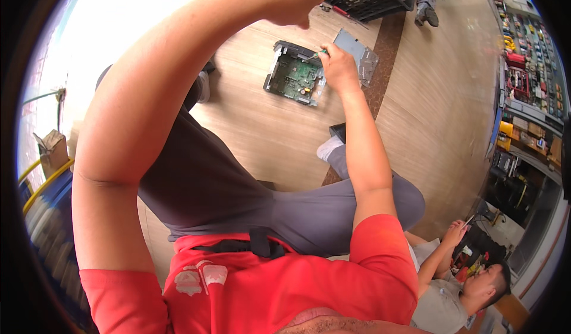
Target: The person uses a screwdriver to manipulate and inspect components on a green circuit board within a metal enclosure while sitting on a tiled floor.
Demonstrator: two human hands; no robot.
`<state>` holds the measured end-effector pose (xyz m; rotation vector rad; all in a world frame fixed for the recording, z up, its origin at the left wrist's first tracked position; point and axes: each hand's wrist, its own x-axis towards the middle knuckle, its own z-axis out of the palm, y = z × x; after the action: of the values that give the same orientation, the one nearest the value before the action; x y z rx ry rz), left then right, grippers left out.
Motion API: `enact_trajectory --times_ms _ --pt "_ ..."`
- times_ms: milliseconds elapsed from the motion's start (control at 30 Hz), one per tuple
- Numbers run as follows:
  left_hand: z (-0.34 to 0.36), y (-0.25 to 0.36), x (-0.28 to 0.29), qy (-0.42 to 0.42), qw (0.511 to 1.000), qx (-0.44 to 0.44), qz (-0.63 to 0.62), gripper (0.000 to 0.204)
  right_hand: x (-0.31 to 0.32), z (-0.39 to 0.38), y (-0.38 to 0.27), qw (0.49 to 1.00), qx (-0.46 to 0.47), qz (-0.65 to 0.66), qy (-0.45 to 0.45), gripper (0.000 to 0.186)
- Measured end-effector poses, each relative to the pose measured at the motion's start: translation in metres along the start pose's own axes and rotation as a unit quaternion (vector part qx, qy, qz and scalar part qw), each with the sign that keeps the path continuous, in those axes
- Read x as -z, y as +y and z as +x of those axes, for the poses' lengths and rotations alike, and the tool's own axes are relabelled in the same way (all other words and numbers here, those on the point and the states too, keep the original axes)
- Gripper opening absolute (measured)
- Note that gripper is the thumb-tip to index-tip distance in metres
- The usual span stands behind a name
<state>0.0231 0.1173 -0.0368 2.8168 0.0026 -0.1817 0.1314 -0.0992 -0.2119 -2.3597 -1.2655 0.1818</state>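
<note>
My right hand (339,69) pinches a thin tool (322,52) at the opened device's (296,78) three o'clock. My left hand (296,0), at twelve, I cannot tell its grip.

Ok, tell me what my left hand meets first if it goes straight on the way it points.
Most likely the black crate, just to the right of your left hand. Depth is unclear, so it might pass over the rim.

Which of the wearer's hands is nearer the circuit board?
The right hand, holding a thin tool close to the green circuit board; the left hand is farther off, beside the black crate.
</note>
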Motion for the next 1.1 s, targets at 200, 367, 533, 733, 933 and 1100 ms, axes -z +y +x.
enact_trajectory --times_ms 200,367,533,733,933,1100 --pt "-0.003 0.0 0.005 0.007 1.0 -0.01 -0.007 0.026 -0.065 -0.021 0.036 0.999 -0.02 0.014 -0.024 0.02" --pt "0.006 0.01 0.007 -0.043 0.997 0.055 0.026 0.023 -0.097 -0.031 0.057 0.998 -0.059 0.006 -0.029 0.02" --pt "0.0 0.002 0.009 -0.037 0.999 0.024 -0.012 0.022 -0.109 -0.033 0.063 0.998 -0.058 0.006 -0.023 0.02" --pt "-0.006 0.003 0.018 -0.053 0.998 0.016 -0.027 0.022 -0.114 -0.032 0.067 0.998 -0.062 0.012 -0.026 0.019" --pt "-0.009 0.005 0.021 -0.06 0.997 0.027 -0.033 0.024 -0.114 -0.031 0.061 0.999 -0.037 0.002 -0.031 0.02" --pt "-0.012 0.009 0.027 -0.073 0.995 0.042 -0.049 0.024 -0.113 -0.03 0.058 0.999 -0.016 -0.007 -0.051 0.02"
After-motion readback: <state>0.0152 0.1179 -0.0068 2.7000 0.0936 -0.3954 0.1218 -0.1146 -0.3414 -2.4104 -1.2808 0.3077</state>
